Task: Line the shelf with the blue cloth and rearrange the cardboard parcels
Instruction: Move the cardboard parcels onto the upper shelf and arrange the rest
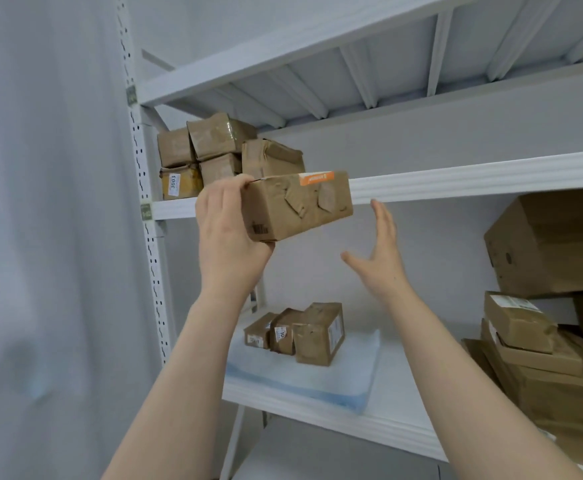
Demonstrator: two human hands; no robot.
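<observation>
While the left grip [229, 233] clasps the parcel's [300, 206] left end, the right hand [380, 251] hovers spread beside it.

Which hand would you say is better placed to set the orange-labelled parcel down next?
Probably the left hand: it grips the parcel, while the right hand hovers open beside it, touching nothing.

Upper-shelf parcel [189, 186]: you can read "3003" on its white label [173, 183], printed sideways.
Lower-shelf parcel [285, 342]: you see "10" on its small label [282, 333]; the rest blurs.
Held parcel [300, 209]: the print on the orange sticker [316, 178] is too blurred for you to read.
</observation>
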